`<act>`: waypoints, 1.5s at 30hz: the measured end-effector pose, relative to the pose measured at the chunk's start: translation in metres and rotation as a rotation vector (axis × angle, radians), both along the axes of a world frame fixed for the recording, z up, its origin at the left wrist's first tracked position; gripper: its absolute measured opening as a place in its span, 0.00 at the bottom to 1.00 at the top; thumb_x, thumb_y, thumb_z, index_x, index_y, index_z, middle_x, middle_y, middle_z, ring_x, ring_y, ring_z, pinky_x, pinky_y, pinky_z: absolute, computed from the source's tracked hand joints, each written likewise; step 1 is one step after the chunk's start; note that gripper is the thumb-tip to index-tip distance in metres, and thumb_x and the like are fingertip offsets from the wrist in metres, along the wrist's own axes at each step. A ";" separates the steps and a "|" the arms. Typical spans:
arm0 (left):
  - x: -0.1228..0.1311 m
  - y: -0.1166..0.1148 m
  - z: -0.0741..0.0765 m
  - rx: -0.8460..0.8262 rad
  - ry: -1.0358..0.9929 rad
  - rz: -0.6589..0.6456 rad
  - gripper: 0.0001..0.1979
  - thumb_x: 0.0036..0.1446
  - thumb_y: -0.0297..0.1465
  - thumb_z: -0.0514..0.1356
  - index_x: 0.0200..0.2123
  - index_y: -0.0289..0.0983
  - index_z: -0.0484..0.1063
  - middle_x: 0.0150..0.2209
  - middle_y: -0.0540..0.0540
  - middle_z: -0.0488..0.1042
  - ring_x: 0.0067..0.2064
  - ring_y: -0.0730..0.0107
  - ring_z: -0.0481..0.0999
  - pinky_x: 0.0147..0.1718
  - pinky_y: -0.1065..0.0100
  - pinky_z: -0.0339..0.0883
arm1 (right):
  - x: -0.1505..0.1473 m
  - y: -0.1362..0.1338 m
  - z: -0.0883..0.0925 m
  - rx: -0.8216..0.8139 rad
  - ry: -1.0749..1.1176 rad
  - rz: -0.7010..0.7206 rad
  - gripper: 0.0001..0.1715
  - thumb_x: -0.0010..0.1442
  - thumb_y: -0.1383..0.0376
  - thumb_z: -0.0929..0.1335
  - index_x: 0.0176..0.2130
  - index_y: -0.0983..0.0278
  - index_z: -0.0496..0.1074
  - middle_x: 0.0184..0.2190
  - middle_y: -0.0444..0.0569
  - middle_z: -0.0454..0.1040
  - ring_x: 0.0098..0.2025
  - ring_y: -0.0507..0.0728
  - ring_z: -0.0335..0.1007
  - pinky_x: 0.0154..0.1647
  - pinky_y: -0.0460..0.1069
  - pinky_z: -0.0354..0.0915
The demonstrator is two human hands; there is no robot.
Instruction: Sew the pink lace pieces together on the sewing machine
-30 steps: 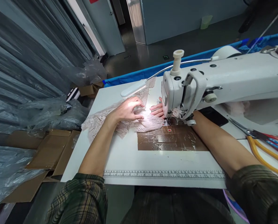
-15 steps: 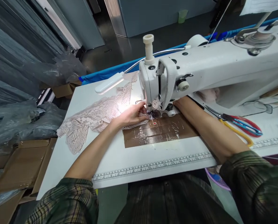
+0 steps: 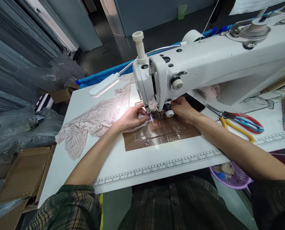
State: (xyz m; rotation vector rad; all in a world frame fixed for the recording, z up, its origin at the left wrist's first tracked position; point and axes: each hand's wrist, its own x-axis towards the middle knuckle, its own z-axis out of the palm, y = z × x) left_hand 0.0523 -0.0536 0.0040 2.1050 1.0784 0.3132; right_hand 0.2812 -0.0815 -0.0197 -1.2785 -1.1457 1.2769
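Note:
Pale pink lace fabric (image 3: 101,111) spreads over the white table to the left of the sewing machine (image 3: 147,83). At the edge of the lace beside the needle area, my left hand (image 3: 130,118) is closed, thumb and fingers pinching the fabric. My right hand (image 3: 182,109) is just right of the presser foot (image 3: 155,115), close to the machine's white knob (image 3: 169,113). Its fingers are curled together, and the machine partly covers their tips; whatever they hold cannot be made out. A lit lamp (image 3: 104,84) shines on the lace.
Scissors with red and blue handles (image 3: 250,123) and a yellow-handled pair (image 3: 238,129) lie right of my right forearm. A dark phone-like slab (image 3: 194,103) rests behind that hand. A printed ruler (image 3: 157,169) runs along the front edge. A purple basket (image 3: 238,177) stands below.
My right hand has come back out from behind the machine head toward me, its forearm swinging to the right. My left hand stays on the lace. The view has shifted slightly.

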 end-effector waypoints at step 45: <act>0.002 -0.005 -0.003 -0.202 -0.148 -0.074 0.22 0.57 0.36 0.65 0.53 0.35 0.68 0.38 0.47 0.80 0.39 0.68 0.78 0.41 0.69 0.68 | -0.035 -0.036 -0.005 0.249 -0.909 0.299 0.10 0.65 0.62 0.62 0.38 0.63 0.70 0.26 0.45 0.70 0.24 0.52 0.58 0.28 0.47 0.52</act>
